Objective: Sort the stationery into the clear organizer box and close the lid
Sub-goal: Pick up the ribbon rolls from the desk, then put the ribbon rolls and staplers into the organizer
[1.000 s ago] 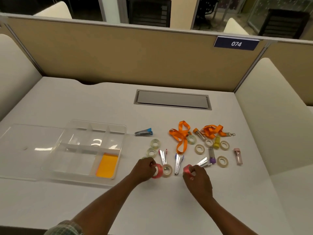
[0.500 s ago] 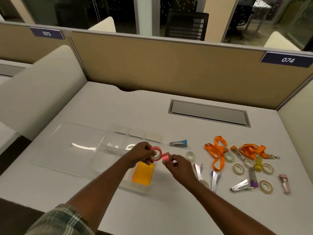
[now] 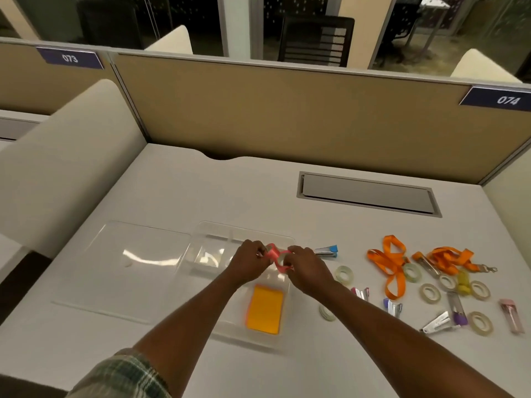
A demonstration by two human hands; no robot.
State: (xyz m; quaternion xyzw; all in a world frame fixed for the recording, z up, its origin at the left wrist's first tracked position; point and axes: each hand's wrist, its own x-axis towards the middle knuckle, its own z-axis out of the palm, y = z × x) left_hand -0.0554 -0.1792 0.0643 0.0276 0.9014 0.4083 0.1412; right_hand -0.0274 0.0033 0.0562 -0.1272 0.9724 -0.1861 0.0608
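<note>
The clear organizer box [image 3: 211, 275] lies open on the white desk, its flat lid [image 3: 123, 268] spread out to the left. An orange pad [image 3: 264, 310] fills the near right compartment. My left hand [image 3: 248, 261] pinches one pink tape roll [image 3: 271, 252] and my right hand [image 3: 304, 267] pinches a second pink tape roll [image 3: 283, 264]; both rolls hover side by side over the box's far right part. To the right, several clear tape rolls [image 3: 343, 273], staplers [image 3: 436, 326] and two orange lanyards [image 3: 392, 262] lie loose.
A blue stapler [image 3: 327, 250] sits just right of the box. A pink stapler [image 3: 510, 314] lies at the far right. A grey cable hatch [image 3: 367, 193] is set into the desk behind. Tan partition panels [image 3: 287, 110] wall off the back.
Both hands lifted a pink tape roll each from the pile on the right and carried them left and away, to above the box. The camera turned left.
</note>
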